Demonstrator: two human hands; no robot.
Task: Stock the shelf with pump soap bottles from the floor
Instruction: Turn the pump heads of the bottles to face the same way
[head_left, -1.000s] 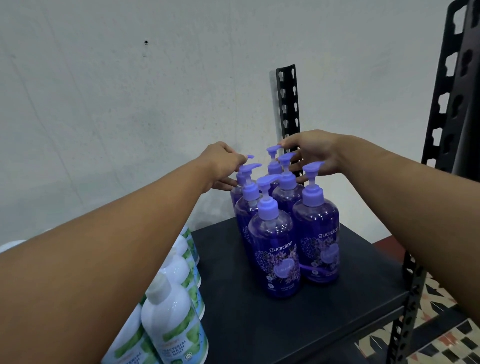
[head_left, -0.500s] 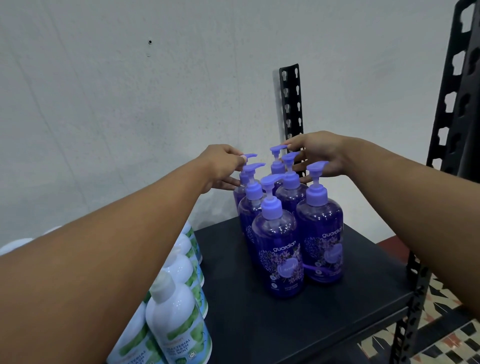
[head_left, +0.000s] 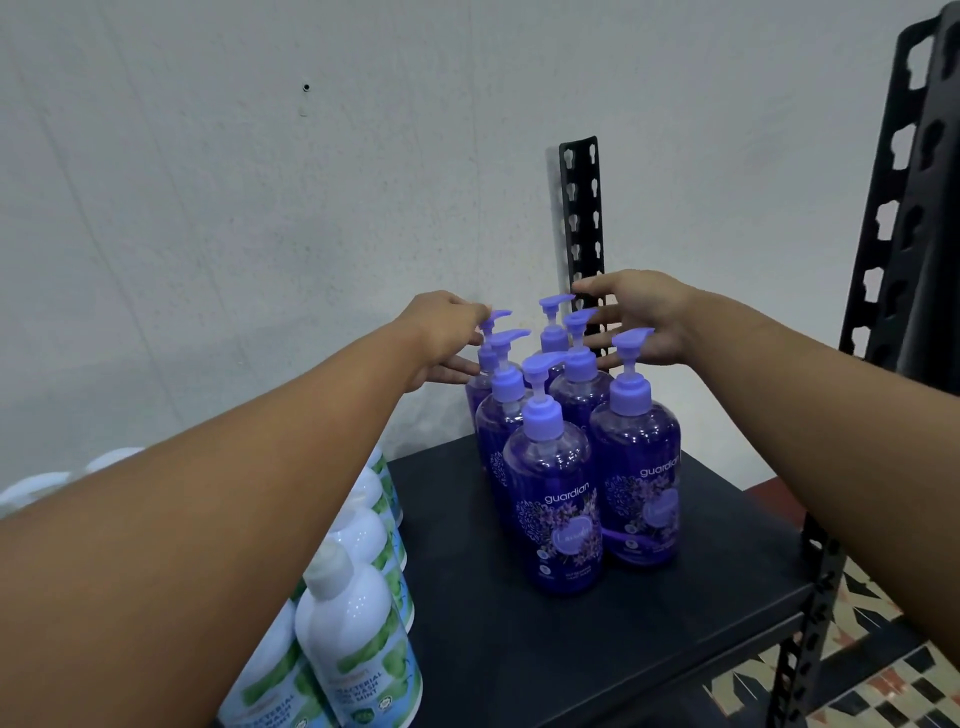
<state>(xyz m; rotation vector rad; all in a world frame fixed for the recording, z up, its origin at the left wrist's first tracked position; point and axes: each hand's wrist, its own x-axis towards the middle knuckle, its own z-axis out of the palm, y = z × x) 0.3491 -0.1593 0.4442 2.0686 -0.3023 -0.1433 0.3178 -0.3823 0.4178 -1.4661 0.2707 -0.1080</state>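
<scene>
Squaring up the stock, a person's left hand (head_left: 441, 332) and right hand (head_left: 644, 317) bracket the rear of six purple soap bottles (head_left: 556, 509), which stand upright in two tight rows on the black shelf (head_left: 467, 597). The aim appears to be to nudge them into line, labels outward, leaving room in front. Both arms reach forward at near full stretch. The fingers on each side are straight and spread, laid against the back pumps, gripping nothing. White bottles (head_left: 358, 639) stand just to the left.
</scene>
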